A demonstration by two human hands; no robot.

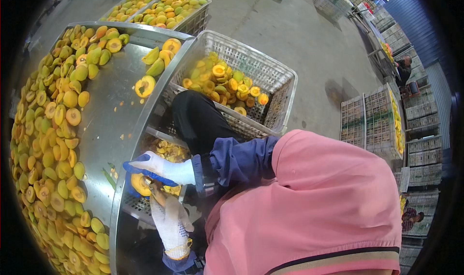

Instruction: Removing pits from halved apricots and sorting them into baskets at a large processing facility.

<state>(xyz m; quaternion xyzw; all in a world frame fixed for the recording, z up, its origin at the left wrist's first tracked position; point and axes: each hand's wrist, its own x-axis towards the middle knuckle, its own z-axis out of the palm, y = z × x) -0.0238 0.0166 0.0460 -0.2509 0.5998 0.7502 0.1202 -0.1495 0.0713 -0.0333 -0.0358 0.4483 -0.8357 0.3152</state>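
Note:
My right hand (163, 167), in a white glove with blue-coated fingers, grips a halved yellow peach (140, 185) with its cut face turned towards my other hand. In a white dotted glove with stained fingertips, my left hand (169, 214) holds a small tool (151, 186), its metal tip at the peach's flesh. The fingers hide most of this tool, so its kind is unclear. Both hands are just off the raised rim of a metal table (125, 155). Beneath them stands a plastic crate (139, 211) with yellow peach pieces (168, 150) in it.
Peach halves (54, 130) heap along the table's far side. Several more (145, 86) lie near its rim, by a green leaf (108, 179). A white slatted crate (250, 57) with peach halves stands beside my knee (195, 112). Filled crates (195, 18) adjoin the table; others (369, 119) stand behind, near a person (403, 72).

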